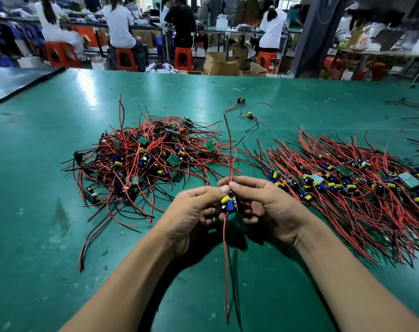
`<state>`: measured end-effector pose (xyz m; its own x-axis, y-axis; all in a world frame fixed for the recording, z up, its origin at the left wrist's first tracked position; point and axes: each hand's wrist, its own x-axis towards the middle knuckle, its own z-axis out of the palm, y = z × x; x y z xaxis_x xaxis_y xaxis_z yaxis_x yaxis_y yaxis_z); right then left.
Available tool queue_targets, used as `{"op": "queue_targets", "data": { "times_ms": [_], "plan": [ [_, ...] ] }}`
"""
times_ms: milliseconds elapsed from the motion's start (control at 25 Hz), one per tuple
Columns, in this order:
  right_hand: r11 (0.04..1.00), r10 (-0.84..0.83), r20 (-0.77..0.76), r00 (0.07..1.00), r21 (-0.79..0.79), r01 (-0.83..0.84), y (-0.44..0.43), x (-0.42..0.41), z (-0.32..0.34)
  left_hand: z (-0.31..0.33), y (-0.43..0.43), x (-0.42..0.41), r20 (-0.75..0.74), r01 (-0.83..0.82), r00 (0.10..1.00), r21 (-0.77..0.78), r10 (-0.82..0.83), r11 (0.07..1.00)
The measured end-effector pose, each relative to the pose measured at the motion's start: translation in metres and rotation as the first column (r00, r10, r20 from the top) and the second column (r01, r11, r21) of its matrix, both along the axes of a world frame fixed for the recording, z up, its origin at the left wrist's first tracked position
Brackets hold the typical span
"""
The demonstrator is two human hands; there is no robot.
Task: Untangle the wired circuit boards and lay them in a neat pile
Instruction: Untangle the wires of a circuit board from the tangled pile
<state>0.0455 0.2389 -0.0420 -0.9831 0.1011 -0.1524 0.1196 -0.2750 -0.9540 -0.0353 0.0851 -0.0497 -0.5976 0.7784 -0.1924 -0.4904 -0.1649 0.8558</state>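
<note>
Nearest us, both forearms reach in from the lower edge over the green worktop (pixel 48 248). The left hand (pixel 191 212) and right hand (pixel 270 209) meet above it, just clear of the surface. Between them they hold one board (pixel 230 203), component side up, showing a yellow and a blue part.

Both hands are closed in a pinch. The two thumbs and forefingers press together at the board's far end. The other fingers curl underneath it.

An upper wire (pixel 230 152), red, rises from that pinch point and stands nearly straight, away from us. A lower wire (pixel 225 271), also red, hangs from the near end of the board toward us, between the forearms.

Beyond the left hand lies the tangle (pixel 141 154). It is a heap of boards with red and black wires crossing every way, and some ends trail out toward us.

Beyond the right hand, well apart from the tangle, lies the pile (pixel 347 183). Its boards sit in a band, and the wires fan out roughly parallel on both sides.

Farther out we note two loose boards (pixel 249 115) near each other, and a small yellow band (pixel 165 106) lying alone.

Past the worktop's far edge, people (pixel 119 22) sit with their backs to us on orange stools (pixel 125 58) at long benches. Cardboard boxes (pixel 219 64) stand on the floor.
</note>
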Motion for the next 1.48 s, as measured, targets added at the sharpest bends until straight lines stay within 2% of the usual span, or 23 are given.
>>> {"op": "queue_targets", "data": {
  "times_ms": [240,440,560,800,920,1120,1320,1480],
  "plan": [
    [0.999,-0.028,0.003,1.0,0.038,0.028,0.001,-0.001,0.001,0.003,0.0,0.003,-0.074,-0.027,0.997,-0.026,0.025,0.999],
    [0.976,-0.127,0.013,0.992,0.18,0.123,-0.005,-0.002,0.004,0.001,0.003,0.007,-0.126,-0.137,0.983,-0.036,0.132,0.99],
    [0.973,-0.162,-0.042,0.986,0.159,0.167,-0.012,-0.002,0.005,0.0,0.004,0.009,-0.192,-0.194,0.964,-0.026,0.186,0.981],
    [0.93,-0.184,-0.04,0.982,0.315,0.187,-0.011,-0.003,0.002,0.0,0.005,0.009,-0.296,-0.147,0.948,-0.081,0.117,0.986],
    [0.964,-0.199,0.003,0.98,0.181,0.195,-0.01,-0.004,0.0,0.002,0.005,0.009,-0.321,-0.088,0.946,-0.109,0.049,0.99],
    [0.921,-0.374,0.007,0.927,0.12,0.371,0.002,-0.007,0.0,0.001,0.005,0.012,-0.419,-0.045,0.907,-0.184,-0.037,0.982],
    [0.922,-0.367,0.059,0.928,-0.105,0.372,0.0,-0.01,0.004,0.004,0.004,0.012,-0.326,-0.019,0.945,-0.133,-0.025,0.991],
    [0.861,-0.416,0.089,0.905,-0.284,0.423,0.01,-0.01,0.007,0.005,0.001,0.014,-0.36,0.031,0.929,-0.164,-0.089,0.986]
  ]
}}
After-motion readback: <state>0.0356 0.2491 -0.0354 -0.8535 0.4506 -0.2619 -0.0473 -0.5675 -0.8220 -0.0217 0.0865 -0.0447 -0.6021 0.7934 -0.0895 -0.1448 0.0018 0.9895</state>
